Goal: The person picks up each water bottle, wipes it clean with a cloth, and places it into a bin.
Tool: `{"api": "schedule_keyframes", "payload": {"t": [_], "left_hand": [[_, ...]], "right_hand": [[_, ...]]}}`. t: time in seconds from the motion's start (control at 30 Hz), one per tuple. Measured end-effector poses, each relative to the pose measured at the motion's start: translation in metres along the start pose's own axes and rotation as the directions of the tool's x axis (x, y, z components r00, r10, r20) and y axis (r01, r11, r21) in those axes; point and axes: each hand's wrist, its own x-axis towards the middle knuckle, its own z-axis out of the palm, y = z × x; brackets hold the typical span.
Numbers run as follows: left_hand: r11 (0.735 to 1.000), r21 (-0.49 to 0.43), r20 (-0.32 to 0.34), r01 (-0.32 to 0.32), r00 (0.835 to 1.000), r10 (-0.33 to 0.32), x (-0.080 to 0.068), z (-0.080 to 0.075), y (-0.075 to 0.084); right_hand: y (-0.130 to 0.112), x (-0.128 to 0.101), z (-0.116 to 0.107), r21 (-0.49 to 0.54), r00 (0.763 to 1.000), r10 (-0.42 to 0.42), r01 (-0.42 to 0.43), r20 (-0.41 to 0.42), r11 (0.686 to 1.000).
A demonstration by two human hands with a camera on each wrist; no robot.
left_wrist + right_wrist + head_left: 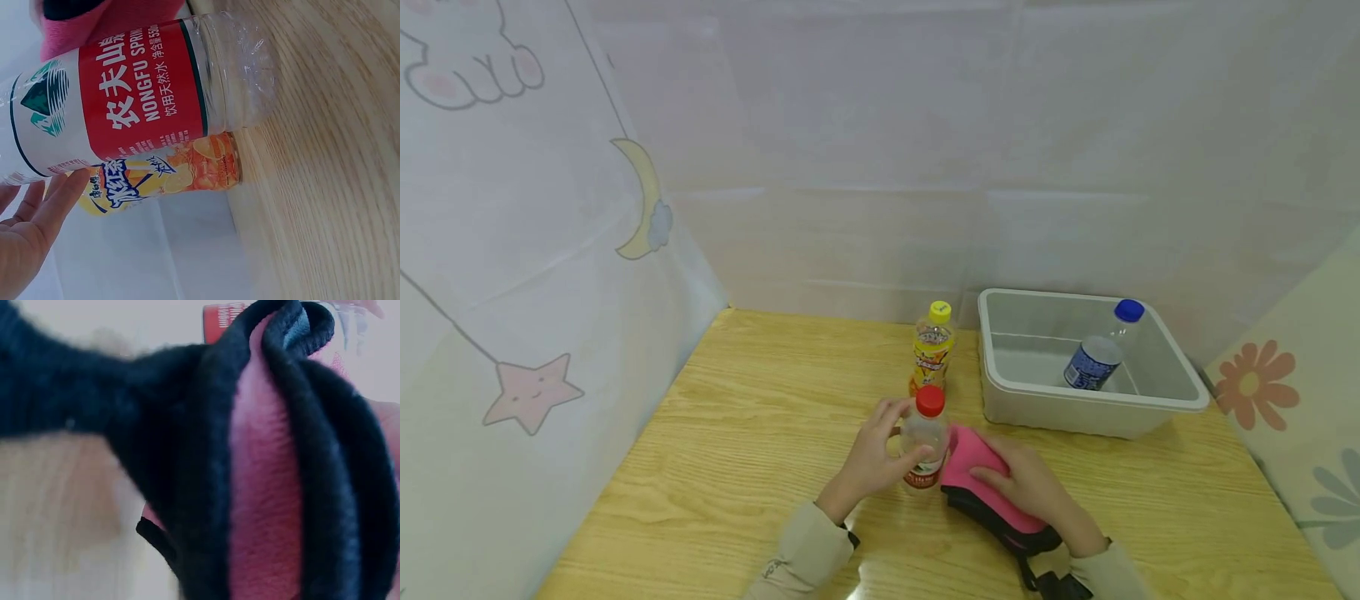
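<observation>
A clear plastic water bottle [922, 468] with a red cap [930, 401] and red-and-white label [140, 87] stands upright on the wooden table. My left hand [868, 454] holds it from the left, thumb across the front and fingers round the far side. In my right hand [1033, 479] is a pink fabric pouch [976, 467] with black trim, gripped from above and tilted. Its near end lies right beside the bottle. The right wrist view shows the black edging and a dark strap [69, 394] up close, blurred.
Just behind the water bottle stands a yellow-capped iced tea bottle [932, 354]. A pale grey plastic bin [1075, 404] sits at the back right, with a blue-capped bottle [1093, 362] leaning inside. Patterned white sheeting [850, 167] hangs behind the table [760, 433] and along its sides.
</observation>
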Motion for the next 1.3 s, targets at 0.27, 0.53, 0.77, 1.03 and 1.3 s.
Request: {"api": "schedule_keyframes", "payload": {"t": [0.27, 0.53, 0.77, 1.03, 1.3], "left_hand": [[1.000, -0.021, 0.023, 0.021, 1.000, -0.020, 0.001, -0.003, 0.000], [0.997, -0.072, 0.052, 0.030, 0.998, -0.026, 0.002, -0.007, 0.000], [0.998, -0.060, 0.075, 0.031, 0.997, -0.027, 0.002, -0.010, 0.001], [1.000, 0.006, 0.051, -0.031, 0.998, 0.030, 0.004, -0.012, 0.001], [0.998, 0.020, 0.046, -0.055, 0.998, 0.054, 0.004, -0.015, 0.004]], "right_hand": [[-0.006, 0.002, -0.017, -0.012, 0.999, -0.027, 0.027, -0.032, 1.000], [-0.015, 0.007, -0.029, -0.003, 0.996, -0.056, 0.056, -0.064, 0.998], [-0.018, 0.013, -0.036, 0.000, 0.987, -0.127, 0.128, -0.095, 0.992], [-0.025, 0.020, -0.042, -0.013, 0.974, -0.185, 0.185, -0.129, 0.983], [-0.033, 0.026, -0.045, -0.024, 0.976, -0.188, 0.186, -0.106, 0.982]]}}
